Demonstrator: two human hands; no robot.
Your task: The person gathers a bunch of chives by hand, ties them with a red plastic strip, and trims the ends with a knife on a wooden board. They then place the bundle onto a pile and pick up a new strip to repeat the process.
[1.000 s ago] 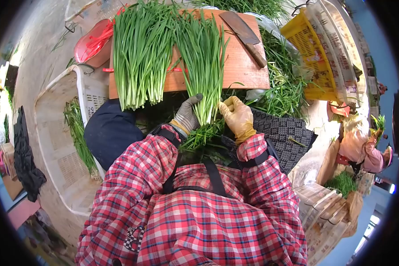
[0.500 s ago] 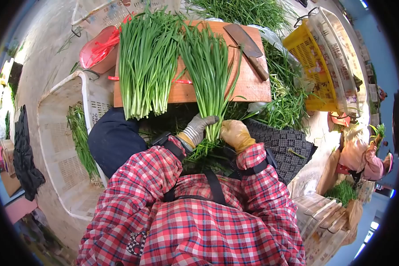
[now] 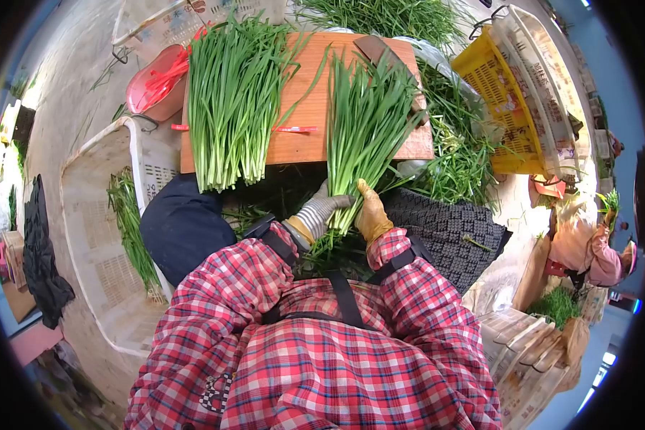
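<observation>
A loose bunch of Chinese chives [image 3: 365, 132] leans over the near edge of the wooden board [image 3: 312, 97], its leaf tips spread to the upper right. My left hand [image 3: 321, 213], in a grey striped glove, is closed around the stem ends. On the other side, my right hand [image 3: 372, 213], in a yellowish glove, grips the stems with its thumb up and its fingers partly hidden. A larger pile of chives [image 3: 236, 107] lies on the board's left, over a red tie strip [image 3: 295, 130]. The leaves partly cover a cleaver [image 3: 373, 49].
A pink tub [image 3: 140, 89] with red strips stands left of the board. Below it is a white crate [image 3: 107, 287] holding some chives. Loose chives [image 3: 451, 161] and a yellow crate [image 3: 512, 115] lie to the right. A person [image 3: 584, 244] sits far right.
The held bunch has swung to the right, its leaves now over the cleaver. My right hand has turned thumb up and shifted onto the stems; my left hand stays at the stem ends.
</observation>
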